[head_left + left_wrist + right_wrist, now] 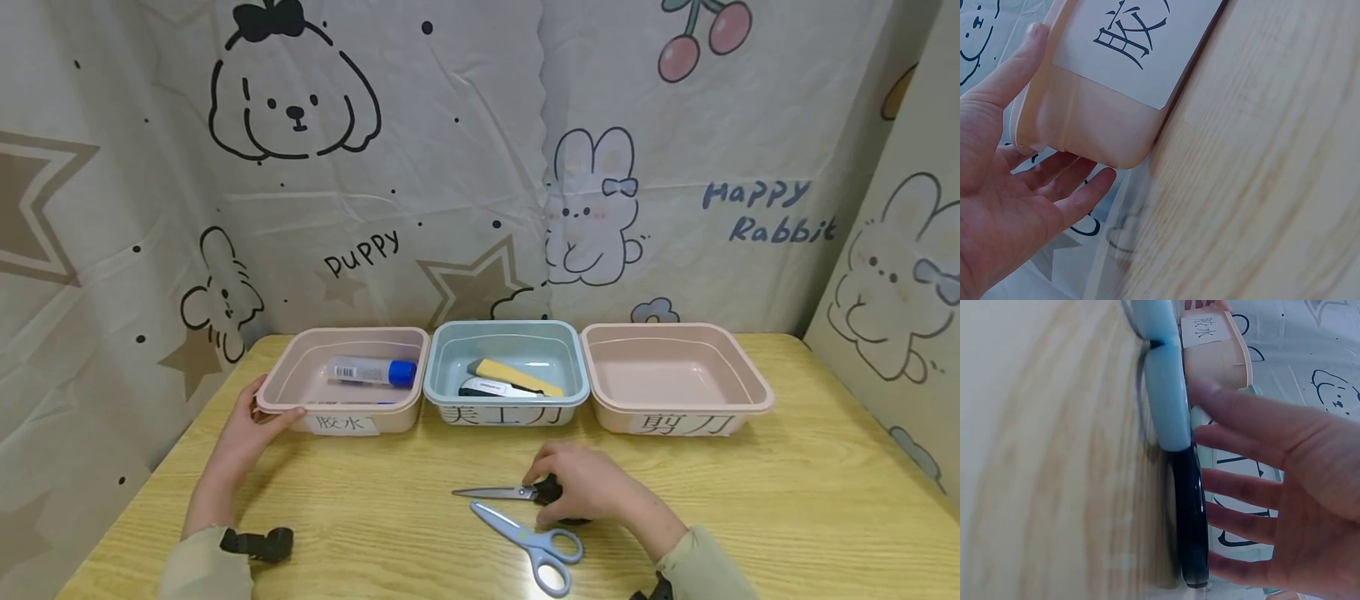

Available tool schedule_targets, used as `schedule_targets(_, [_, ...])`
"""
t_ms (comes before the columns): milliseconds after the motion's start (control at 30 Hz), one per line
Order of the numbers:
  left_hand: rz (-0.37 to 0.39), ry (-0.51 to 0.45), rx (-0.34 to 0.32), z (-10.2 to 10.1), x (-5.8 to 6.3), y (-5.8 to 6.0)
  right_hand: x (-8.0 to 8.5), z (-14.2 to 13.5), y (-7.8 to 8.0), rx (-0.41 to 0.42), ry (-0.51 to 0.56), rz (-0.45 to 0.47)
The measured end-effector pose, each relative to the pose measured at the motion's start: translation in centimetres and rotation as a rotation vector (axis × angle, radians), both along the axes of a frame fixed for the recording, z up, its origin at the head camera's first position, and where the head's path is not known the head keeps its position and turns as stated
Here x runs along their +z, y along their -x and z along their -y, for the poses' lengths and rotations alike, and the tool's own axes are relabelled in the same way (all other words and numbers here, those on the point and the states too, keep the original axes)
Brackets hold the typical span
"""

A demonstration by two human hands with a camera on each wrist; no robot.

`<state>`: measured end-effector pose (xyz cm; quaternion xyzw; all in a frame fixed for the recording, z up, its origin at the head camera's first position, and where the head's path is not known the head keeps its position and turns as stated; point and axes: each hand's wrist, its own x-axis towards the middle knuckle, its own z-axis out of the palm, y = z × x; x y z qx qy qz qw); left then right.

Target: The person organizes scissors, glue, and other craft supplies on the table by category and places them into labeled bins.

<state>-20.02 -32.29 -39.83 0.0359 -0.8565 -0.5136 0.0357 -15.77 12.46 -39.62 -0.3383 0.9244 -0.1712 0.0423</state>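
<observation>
My left hand (251,425) rests at the left front corner of a pink bin (300,367), thumb along the rim and loosely extended fingers by its side wall (1097,125). Over the black handles of a pair of scissors (495,492) is my right hand (581,483). Its fingers reach down at the black handle (1191,519), spread and not closed round it; contact is hard to tell. Light-blue scissors (517,533) lie just in front, with their blades toward the upper left.
The left bin holds a clear bottle with a blue cap (367,372) and a partly hidden item. Yellow and white utility knives (517,375) lie in a blue bin (435,367). A second pink bin (675,408) stands at right. Printed curtains (480,167) hang behind the wooden table (360,517).
</observation>
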Motion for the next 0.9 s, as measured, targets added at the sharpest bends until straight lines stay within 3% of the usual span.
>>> schedule_targets(467, [0.007, 0.008, 0.010, -0.1, 0.0, -0.1, 0.1, -0.2, 0.0, 0.022, 0.005, -0.016])
schedule_targets(900, [0.010, -0.006, 0.002, 0.2, -0.1, 0.2, 0.7, -1.5, 0.5, -0.066, 0.037, -0.122])
